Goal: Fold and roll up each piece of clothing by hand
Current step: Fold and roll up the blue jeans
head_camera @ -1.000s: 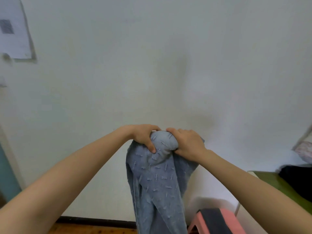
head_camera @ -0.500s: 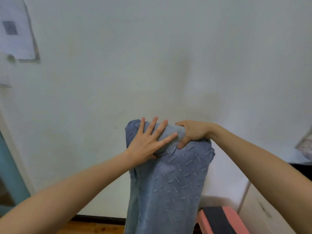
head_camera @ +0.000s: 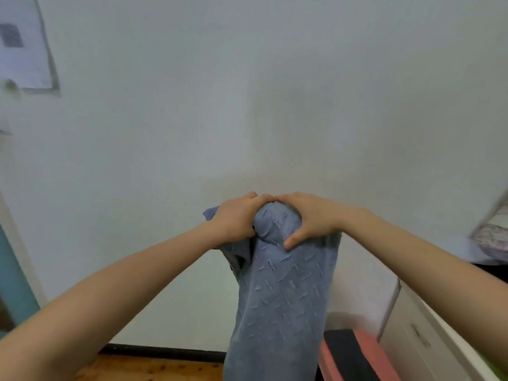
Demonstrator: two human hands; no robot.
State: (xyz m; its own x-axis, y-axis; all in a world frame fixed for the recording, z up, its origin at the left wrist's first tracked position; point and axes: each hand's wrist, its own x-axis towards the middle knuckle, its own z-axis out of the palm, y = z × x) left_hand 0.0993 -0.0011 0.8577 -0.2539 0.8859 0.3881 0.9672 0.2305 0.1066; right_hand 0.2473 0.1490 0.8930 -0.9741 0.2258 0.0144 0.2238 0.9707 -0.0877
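A blue-grey garment (head_camera: 283, 292) with small raised stitches hangs in the air in front of a white wall. Its top end is bunched into a rounded roll. My left hand (head_camera: 237, 218) grips the left side of that roll, thumb pressed into the fabric. My right hand (head_camera: 308, 218) grips the right side, thumb on the front. The fingertips of both hands meet over the top. The rest of the garment drops straight down past the bottom of the view.
A pink stool with a dark item on it (head_camera: 354, 353) stands low at the right. A white cabinet (head_camera: 417, 334) sits beside it, with dark and patterned cloth (head_camera: 492, 235) above. A paper sheet (head_camera: 22, 45) hangs on the wall. Wooden floor (head_camera: 154, 369) shows below.
My left hand was lying flat and spread on the garment; now it is closed around the rolled top. The right hand has moved in so both hands clasp the roll together.
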